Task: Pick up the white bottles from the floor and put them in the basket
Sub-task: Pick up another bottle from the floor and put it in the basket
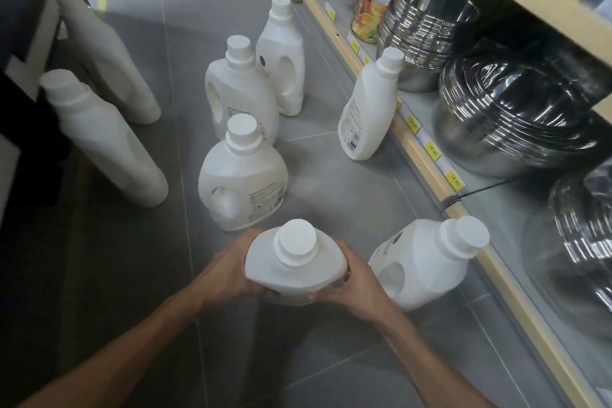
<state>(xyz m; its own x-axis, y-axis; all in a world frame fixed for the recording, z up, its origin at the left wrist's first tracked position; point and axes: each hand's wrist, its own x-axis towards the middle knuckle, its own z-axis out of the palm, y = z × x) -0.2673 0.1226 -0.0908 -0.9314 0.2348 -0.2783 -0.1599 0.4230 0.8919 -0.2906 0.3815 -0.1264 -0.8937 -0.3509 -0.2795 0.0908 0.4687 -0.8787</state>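
a person leans over the grey floor (331, 182) of a shop aisle, with both hands clasped on the nearest bottle (295, 262). the left hand (228, 272) wraps one flank and the right hand (351, 281) wraps the other, fingers curled round towards the near side. its own body hides the base, so i cannot tell whether it sits on the tiles or hangs just above them.

a second bottle (427, 262) stands just beside it, on the shelf side. a third bottle (241, 179) stands a little farther ahead. more white bottles stand beyond: a close pair (265, 83), one by the shelf edge (367, 109), and two tall ones (106, 142) off to the left. the basket is nowhere in view, so i cannot say which way the load has to go.

the wooden shelf (414, 142) alongside carries stacked steel bowls (513, 122).

these look like detergent jugs of smooth moulded plastic. if they are full, i'd expect real weight and liquid that shifts when they are tipped. the walls seem stiff enough not to crumple, though glossy sides could slide through a palm-only squeeze. the cut-out handle in the body looks like the surer hold for one hand. with two hands, low on the flanks as here seems sound. the cap is a poor place to lift from. a drop would probably not break a bottle, but it could knock the neighbours over.
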